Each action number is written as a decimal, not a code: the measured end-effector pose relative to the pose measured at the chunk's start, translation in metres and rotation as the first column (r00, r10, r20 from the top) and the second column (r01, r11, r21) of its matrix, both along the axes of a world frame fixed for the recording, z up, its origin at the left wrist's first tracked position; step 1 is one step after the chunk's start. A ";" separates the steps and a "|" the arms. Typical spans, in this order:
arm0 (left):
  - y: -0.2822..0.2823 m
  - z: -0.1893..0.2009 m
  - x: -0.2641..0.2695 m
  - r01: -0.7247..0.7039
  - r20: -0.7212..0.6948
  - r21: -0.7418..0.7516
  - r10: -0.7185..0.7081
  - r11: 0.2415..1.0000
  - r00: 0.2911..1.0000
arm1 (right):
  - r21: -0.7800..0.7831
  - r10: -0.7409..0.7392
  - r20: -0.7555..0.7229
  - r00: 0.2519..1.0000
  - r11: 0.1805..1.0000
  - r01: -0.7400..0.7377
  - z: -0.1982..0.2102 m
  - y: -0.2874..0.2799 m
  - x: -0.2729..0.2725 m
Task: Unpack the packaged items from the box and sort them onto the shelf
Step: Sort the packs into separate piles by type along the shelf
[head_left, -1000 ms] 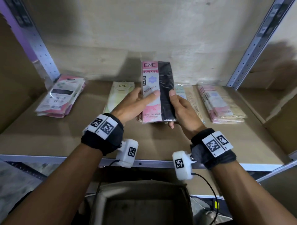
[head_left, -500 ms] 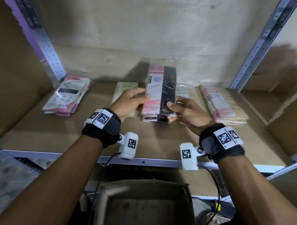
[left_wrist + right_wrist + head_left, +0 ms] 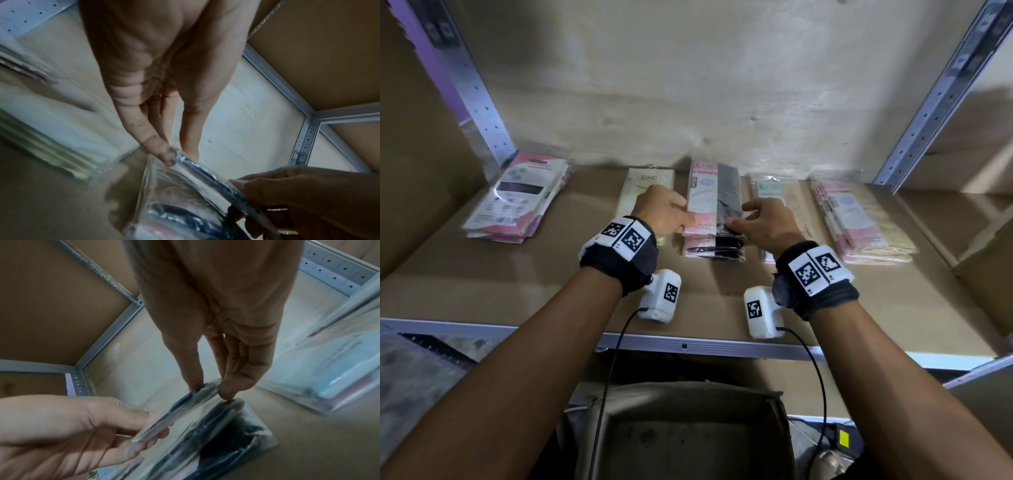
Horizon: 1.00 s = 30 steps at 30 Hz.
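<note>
Both hands on the pink/black packet (image 3: pixel 714 202), mid shelf (image 3: pixel 551 274), sitting on top of a stack of the same kind. Left hand (image 3: pixel 664 214) pinches its left edge w/ thumb + fingers, right hand (image 3: pixel 767 222) pinches the right edge. Box (image 3: pixel 688 435) below.

Packet: the pink-and-black plastic-wrapped packet (image 3: pixel 714 198), held upright a second ago, now lies nearly flat on the matching stack (image 3: pixel 714 248).
Left hand (image 3: pixel 662 214): moved forward, pinching its left edge.
Right hand (image 3: pixel 767 224): lowered, pinching its near right corner.
</note>
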<state>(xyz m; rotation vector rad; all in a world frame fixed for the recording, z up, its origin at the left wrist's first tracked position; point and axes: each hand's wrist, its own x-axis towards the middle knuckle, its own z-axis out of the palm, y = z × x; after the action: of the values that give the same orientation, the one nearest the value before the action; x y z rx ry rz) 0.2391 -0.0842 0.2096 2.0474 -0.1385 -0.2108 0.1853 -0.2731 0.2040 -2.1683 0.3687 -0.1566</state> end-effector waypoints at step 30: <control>-0.005 -0.003 -0.008 0.018 -0.006 0.184 -0.017 0.983 1.000 | -0.227 0.062 -0.156 0.986 0.969 -0.097 0.004 0.004 -0.002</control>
<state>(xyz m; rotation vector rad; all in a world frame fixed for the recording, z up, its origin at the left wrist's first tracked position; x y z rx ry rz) 0.2314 -0.0891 0.2068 2.2302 -0.1388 -0.2470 0.1834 -0.2695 0.2082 -2.4318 0.3610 0.0071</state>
